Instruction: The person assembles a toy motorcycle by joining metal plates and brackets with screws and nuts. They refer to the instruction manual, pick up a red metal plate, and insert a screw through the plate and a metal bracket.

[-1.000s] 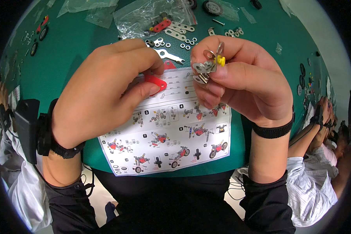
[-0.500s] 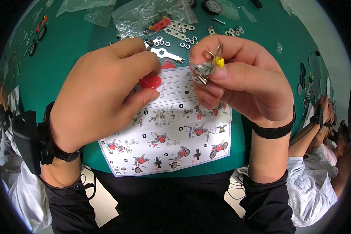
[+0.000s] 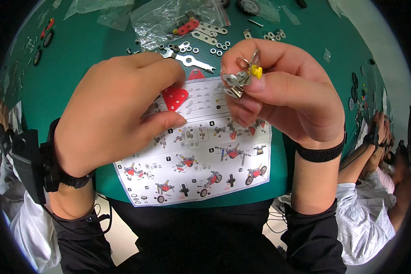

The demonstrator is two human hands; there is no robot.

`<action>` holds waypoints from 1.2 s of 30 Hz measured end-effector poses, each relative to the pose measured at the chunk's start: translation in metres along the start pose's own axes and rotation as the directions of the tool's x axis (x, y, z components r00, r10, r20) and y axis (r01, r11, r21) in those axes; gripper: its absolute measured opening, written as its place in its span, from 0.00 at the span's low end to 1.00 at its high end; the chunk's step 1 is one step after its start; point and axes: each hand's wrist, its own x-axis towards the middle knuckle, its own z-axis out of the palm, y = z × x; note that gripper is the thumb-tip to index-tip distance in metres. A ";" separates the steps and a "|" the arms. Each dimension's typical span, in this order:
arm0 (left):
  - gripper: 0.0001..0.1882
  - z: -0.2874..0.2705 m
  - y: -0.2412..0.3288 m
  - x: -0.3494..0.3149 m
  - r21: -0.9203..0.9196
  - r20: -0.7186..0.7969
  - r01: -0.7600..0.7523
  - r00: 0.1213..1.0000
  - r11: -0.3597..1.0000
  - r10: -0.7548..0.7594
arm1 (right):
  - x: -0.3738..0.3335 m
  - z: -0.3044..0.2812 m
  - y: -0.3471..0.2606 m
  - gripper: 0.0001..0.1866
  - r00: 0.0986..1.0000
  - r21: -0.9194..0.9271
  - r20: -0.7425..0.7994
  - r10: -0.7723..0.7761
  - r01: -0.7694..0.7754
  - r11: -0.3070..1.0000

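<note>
My right hand point(image 3: 283, 91) pinches a small assembly of bent metal brackets point(image 3: 237, 81) with a yellow plastic piece point(image 3: 256, 72) on it, held up above the sheet's right part. My left hand point(image 3: 118, 105) hovers over the sheet's upper left, thumb and fingers apart. Between them shows a red triangular plate with holes point(image 3: 175, 97); its upper edge meets the fingers, and the thumb does not touch it. Beneath both hands lies a printed instruction sheet point(image 3: 192, 171) with pictures of a toy motorcycle build. Another red plate point(image 3: 196, 74) pokes out past the sheet's top edge.
Beyond the sheet on the green table lie a metal wrench point(image 3: 190, 61), several nuts point(image 3: 196, 50), perforated metal strips point(image 3: 204, 37) and a clear plastic bag point(image 3: 155, 20). Black wheels point(image 3: 249, 7) sit farther back. Other people's arms point(image 3: 370, 146) are at the right.
My left thumb has moved off the red plate and lower, and the plate has turned so its triangular shape shows. My right hand has barely moved.
</note>
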 end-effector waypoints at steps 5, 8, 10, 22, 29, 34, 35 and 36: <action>0.26 0.004 0.000 0.001 0.006 -0.052 -0.046 0.998 0.999 0.046 | 0.000 0.000 -0.002 0.16 1.000 -0.013 -0.004 0.009 -0.009 1.000; 0.26 0.003 0.000 0.002 -0.012 -0.044 -0.044 0.998 0.999 0.043 | 0.000 0.000 -0.002 0.16 1.000 -0.019 0.005 0.009 -0.009 1.000; 0.25 0.003 0.000 0.002 -0.020 -0.052 -0.051 0.997 0.999 0.050 | 0.000 0.000 -0.001 0.16 1.000 -0.017 0.003 0.007 -0.007 1.000; 0.22 -0.003 -0.005 0.001 -0.044 -0.002 -0.084 0.996 0.995 0.084 | 0.000 -0.001 -0.001 0.16 1.000 0.012 0.010 0.001 -0.001 1.000; 0.21 -0.003 -0.009 0.003 -0.030 0.014 -0.084 0.996 0.996 0.085 | 0.000 -0.001 -0.002 0.16 1.000 -0.007 0.012 0.010 -0.010 1.000; 0.19 -0.001 -0.009 0.006 -0.042 -0.001 -0.091 0.996 0.995 0.091 | -0.001 0.000 -0.003 0.16 1.000 -0.007 0.006 0.011 -0.011 1.000; 0.19 -0.001 -0.009 0.006 -0.043 -0.001 -0.092 0.996 0.995 0.092 | -0.001 -0.001 -0.003 0.16 1.000 0.010 0.014 0.003 -0.003 1.000; 0.19 0.000 -0.009 0.006 -0.028 -0.015 -0.104 0.995 0.994 0.103 | -0.001 -0.001 -0.003 0.16 1.000 0.011 0.013 0.004 -0.004 1.000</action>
